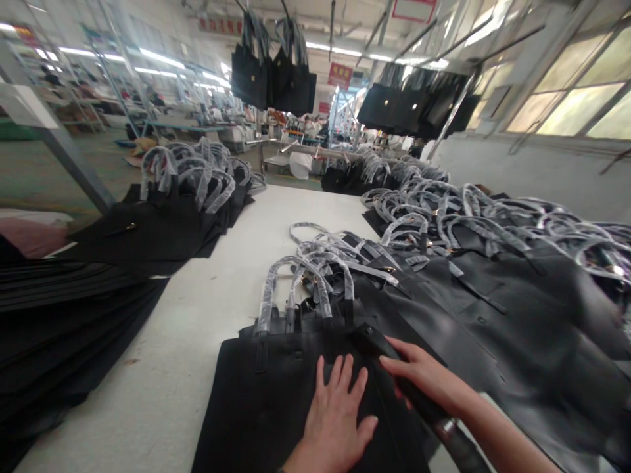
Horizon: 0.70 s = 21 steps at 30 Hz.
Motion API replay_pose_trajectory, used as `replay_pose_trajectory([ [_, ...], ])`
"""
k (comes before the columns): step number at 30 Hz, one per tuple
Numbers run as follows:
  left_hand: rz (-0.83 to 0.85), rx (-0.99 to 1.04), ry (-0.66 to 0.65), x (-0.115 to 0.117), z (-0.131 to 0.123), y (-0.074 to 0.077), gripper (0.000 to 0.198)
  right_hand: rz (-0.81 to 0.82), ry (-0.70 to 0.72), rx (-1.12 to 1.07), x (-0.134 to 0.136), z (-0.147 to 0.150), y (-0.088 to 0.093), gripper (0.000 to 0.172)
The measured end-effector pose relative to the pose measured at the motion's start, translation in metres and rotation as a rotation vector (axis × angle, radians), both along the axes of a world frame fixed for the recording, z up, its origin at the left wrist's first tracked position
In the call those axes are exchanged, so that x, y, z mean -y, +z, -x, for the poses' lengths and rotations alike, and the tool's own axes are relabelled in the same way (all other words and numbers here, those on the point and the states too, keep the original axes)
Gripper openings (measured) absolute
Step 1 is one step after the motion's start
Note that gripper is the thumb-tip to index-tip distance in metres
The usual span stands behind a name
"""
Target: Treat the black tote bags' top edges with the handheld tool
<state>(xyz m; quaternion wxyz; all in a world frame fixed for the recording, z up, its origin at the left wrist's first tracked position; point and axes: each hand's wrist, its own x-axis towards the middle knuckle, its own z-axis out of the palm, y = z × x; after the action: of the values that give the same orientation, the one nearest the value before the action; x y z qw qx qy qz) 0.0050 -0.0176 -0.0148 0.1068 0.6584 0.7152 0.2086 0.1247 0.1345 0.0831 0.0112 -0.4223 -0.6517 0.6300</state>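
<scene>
A black leather tote bag [266,387] lies flat on the white table [207,309] in front of me, its handles [296,282] wrapped in clear plastic and pointing away. My left hand [335,420] rests flat on the bag, fingers spread, holding nothing. My right hand [424,378] lies just to its right, fingers closed over a dark rolled strap or tube [394,368] that crosses the bag's right edge.
Piles of the same black bags with wrapped handles lie at the left [162,223] and the right [493,263]. More black bags [271,75] hang from overhead rails. Dark stacked material [59,315] sits at the left edge. Workstations stand far behind.
</scene>
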Motion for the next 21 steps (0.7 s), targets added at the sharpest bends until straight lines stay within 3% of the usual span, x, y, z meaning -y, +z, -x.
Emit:
replay_pose_trajectory([
  [3, -0.003, -0.002, -0.002, 0.0, 0.0, 0.002, 0.067, 0.078, 0.015, 0.002, 0.0, -0.004, 0.001, 0.052],
  [10, -0.012, -0.017, 0.019, -0.003, -0.006, 0.001, 0.065, -0.152, -0.117, -0.052, 0.002, 0.006, 0.006, 0.067],
  [16, -0.107, 0.059, 0.083, -0.009, -0.036, 0.001, 0.058, -0.006, 0.004, 0.005, 0.025, -0.032, 0.015, 0.069],
  [21, -0.156, 0.101, 0.083, 0.01, -0.041, -0.003, 0.033, 0.018, 0.055, 0.05, 0.035, -0.034, 0.008, 0.069],
])
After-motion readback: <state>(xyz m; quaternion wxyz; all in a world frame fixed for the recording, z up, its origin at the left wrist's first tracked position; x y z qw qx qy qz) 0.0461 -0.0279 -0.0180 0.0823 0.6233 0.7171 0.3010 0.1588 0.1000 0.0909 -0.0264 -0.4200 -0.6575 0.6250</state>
